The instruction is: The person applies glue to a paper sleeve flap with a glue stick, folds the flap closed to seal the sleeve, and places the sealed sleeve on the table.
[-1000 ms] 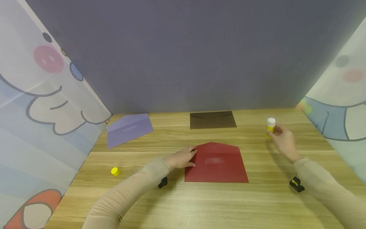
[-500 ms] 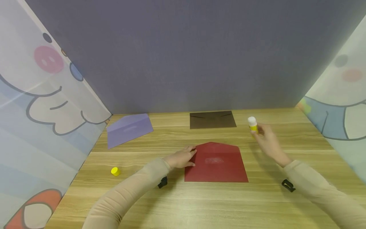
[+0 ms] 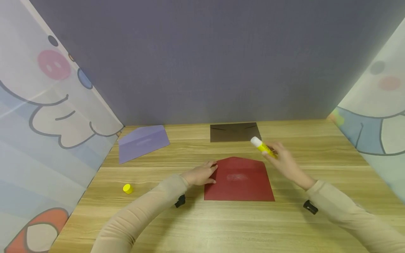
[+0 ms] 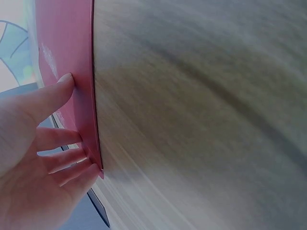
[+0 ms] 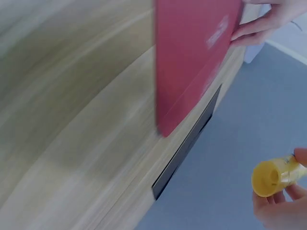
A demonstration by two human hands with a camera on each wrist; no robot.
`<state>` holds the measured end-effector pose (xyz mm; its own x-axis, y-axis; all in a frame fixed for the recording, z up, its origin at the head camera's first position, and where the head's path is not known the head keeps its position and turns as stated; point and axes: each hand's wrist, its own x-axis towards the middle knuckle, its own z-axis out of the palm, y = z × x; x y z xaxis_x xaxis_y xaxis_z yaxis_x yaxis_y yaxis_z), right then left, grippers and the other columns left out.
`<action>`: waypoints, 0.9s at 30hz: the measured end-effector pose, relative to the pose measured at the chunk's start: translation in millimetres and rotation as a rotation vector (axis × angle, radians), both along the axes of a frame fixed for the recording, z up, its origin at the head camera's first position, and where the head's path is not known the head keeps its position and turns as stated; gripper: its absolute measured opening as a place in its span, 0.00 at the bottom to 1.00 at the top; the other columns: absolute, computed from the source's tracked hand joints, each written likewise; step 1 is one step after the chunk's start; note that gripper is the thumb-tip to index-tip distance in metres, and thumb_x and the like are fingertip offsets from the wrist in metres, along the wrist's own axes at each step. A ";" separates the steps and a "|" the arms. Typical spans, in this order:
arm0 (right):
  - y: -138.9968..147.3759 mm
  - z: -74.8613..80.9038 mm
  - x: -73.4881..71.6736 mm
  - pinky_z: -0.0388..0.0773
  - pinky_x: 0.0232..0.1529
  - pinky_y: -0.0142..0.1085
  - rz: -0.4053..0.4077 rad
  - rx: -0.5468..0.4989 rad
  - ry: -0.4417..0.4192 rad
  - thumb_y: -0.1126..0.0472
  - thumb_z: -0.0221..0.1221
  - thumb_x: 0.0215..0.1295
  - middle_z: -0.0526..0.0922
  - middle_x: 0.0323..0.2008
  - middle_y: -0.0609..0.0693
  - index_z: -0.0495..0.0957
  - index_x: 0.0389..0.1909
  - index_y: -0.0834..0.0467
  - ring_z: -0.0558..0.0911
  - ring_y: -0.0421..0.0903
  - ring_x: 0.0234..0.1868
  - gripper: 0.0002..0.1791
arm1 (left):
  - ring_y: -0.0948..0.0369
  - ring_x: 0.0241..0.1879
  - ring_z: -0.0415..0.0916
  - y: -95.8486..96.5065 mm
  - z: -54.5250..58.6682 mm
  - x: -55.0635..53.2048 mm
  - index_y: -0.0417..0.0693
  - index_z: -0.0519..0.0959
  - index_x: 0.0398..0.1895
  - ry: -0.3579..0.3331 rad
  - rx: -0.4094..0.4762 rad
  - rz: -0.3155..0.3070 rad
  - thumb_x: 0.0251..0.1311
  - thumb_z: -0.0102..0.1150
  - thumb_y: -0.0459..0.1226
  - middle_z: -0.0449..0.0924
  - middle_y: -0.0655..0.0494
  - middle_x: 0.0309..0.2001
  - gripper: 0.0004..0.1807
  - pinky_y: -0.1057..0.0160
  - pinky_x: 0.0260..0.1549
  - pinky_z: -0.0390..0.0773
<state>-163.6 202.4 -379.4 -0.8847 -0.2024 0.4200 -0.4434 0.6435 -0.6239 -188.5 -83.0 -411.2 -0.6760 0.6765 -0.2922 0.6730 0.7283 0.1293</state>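
A red envelope (image 3: 240, 182) lies on the table with its pointed flap spread away from me and a whitish smear at its middle. My left hand (image 3: 200, 174) rests on the envelope's left edge, fingers and thumb spread straight on the paper, as the left wrist view confirms. In my right hand (image 3: 286, 163) I grip a yellow glue stick (image 3: 267, 149), held tilted above the table near the envelope's upper right corner, white end pointing up and left. The right wrist view shows the hollow yellow base of the glue stick (image 5: 268, 178) between fingers and thumb.
A yellow cap (image 3: 128, 189) stands on the table at the left. The purple envelope (image 3: 143, 142), flap opened out, lies at the back left. A dark brown envelope (image 3: 234, 133) lies by the grey back panel (image 3: 215, 63). Cartoon-printed panels flank both sides.
My right hand has moved left with the glue stick, from the far right toward the red envelope. The stick has gone from upright to tilted left. My left hand stays in place.
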 end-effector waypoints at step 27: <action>-46.4 -2.3 -1.1 0.74 0.24 0.27 0.044 -0.173 -0.321 0.64 0.67 0.44 0.78 0.31 0.57 0.75 0.36 0.68 0.74 0.44 0.27 0.18 | 0.49 0.64 0.50 -0.5 -0.3 1.4 0.35 0.58 0.62 0.001 -0.002 0.010 0.58 0.52 0.47 0.51 0.42 0.65 0.34 0.59 0.61 0.56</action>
